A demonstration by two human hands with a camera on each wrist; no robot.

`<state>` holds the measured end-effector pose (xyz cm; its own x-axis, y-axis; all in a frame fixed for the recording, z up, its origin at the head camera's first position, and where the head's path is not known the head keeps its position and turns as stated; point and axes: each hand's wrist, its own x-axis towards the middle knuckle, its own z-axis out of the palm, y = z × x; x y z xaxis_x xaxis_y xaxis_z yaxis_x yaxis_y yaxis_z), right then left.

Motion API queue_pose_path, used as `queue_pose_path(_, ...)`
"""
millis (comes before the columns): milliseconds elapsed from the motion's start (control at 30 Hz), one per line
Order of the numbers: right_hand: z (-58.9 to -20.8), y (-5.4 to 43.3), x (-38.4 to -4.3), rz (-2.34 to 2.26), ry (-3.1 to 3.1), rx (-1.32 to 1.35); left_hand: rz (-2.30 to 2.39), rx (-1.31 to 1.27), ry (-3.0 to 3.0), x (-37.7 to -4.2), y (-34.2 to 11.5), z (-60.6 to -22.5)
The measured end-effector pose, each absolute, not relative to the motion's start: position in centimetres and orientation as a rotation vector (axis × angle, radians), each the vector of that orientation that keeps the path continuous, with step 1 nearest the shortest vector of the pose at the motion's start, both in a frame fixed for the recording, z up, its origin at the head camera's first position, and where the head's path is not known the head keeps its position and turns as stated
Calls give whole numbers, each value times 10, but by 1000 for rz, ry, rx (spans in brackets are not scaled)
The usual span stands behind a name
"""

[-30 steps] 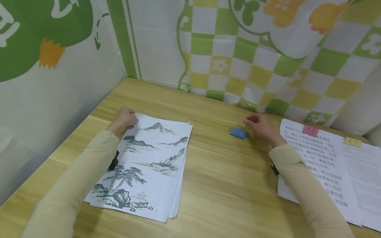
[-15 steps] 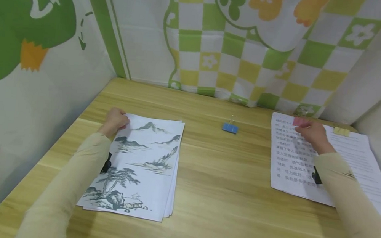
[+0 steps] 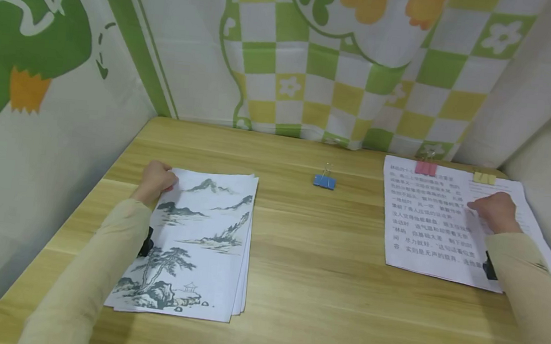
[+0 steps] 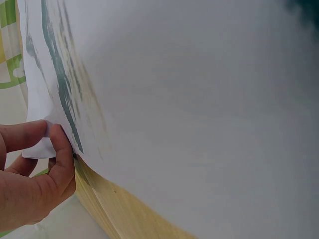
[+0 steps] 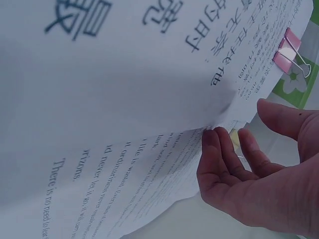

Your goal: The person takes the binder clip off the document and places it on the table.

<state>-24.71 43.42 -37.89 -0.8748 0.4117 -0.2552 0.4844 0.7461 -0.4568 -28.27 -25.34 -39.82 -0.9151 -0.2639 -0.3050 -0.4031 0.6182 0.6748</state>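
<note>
Ink-landscape printed sheets lie in a loose stack at the left of the table. My left hand pinches their upper left corner between thumb and fingers; the left wrist view shows the corner bent in that hand. My right hand is at the right edge of a Chinese-text stack, over the English-text sheets beside it. In the right wrist view that hand touches the sheet edge with its fingertips, thumb apart. A pink binder clip grips the Chinese-text stack's top.
A blue binder clip rests on the wooden table between the stacks, wire handle up. The yellow binder clip sits at the top of the English-text sheets. A patterned curtain hangs behind the table.
My right hand has moved right from beside the blue clip, past the pink clip, to the Chinese-text stack's right edge. My left hand stays at the landscape sheets' corner. The head view has shifted right.
</note>
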Motion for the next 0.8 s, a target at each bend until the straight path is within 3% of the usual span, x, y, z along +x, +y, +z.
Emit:
queue_pose_path(400, -388, 430, -244, -657, 2918, 526, 1123, -564, 2751, -278, -253, -402)
queue_pose_path(800, -390, 436, -246, -747, 2786, 583, 1144, -540, 2796, -279, -253, -402)
